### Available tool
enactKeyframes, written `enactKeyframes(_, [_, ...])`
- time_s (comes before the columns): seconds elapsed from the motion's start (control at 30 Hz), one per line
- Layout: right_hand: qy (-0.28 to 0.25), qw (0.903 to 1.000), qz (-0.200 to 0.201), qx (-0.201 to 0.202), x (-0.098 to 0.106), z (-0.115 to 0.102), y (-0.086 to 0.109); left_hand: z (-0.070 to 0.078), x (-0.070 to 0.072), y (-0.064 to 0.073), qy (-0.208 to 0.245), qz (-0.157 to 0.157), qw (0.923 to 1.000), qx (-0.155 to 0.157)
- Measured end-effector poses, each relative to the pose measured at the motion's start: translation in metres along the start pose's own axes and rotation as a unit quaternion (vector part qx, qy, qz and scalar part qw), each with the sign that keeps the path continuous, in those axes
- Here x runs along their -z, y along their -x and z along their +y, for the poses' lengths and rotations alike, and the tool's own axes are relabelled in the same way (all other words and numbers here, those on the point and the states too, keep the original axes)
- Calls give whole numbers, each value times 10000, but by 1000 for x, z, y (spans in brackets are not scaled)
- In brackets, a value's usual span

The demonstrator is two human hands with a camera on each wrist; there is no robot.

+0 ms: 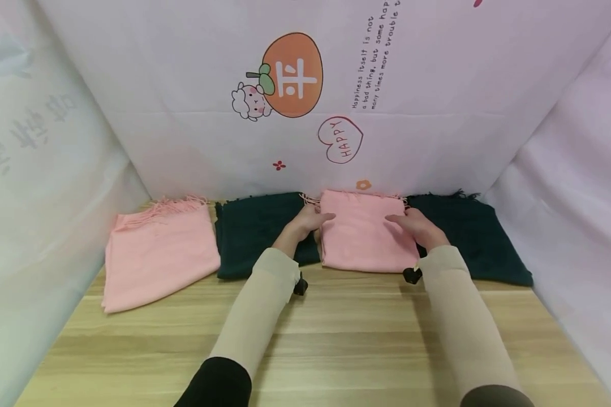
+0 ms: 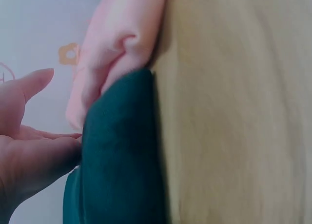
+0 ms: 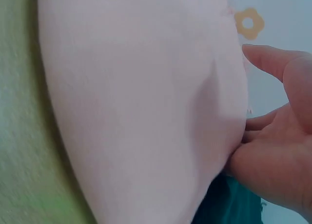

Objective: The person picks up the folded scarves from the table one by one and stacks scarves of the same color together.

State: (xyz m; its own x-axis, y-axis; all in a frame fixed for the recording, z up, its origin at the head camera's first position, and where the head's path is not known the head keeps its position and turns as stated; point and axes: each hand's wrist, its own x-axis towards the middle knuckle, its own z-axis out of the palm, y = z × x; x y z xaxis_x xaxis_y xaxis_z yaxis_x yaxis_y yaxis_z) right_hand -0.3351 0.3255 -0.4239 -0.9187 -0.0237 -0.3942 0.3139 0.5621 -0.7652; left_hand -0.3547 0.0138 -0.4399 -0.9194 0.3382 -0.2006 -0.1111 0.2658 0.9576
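A folded pink fringed scarf lies between my two hands. My left hand is at its left side, over the edge of a folded dark green scarf. In the left wrist view, the left thumb stands up apart from the fingers, whose tips reach down behind the green cloth. My right hand is at the pink scarf's right edge, beside another dark green scarf. In the right wrist view, its fingers touch the pink cloth's edge, while the thumb points out above them.
Another folded pink scarf lies at the far left of the row. The scarves rest on a wooden table near a white printed back sheet. White sheets also hang at both sides.
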Motion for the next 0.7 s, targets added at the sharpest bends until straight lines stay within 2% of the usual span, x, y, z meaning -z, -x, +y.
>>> enactKeyframes(0.13, [-298, 9995, -139, 10, 5, 4, 3, -1, -3, -2, 168, 62, 9998, 42])
enactKeyframes(0.43, [-512, 9975, -408, 252, 3, 10, -1, -3, -11, -5, -429, 540, 9976, 27])
enactKeyframes(0.57, [-358, 9978, -460, 323, 0, 11, -1, -1, -13, -6, -810, 564, 9951, 24])
enactKeyframes(0.7, [-151, 9990, -352, 243, 0, 9, 3, 4, -13, -3, -677, 584, 9958, 184])
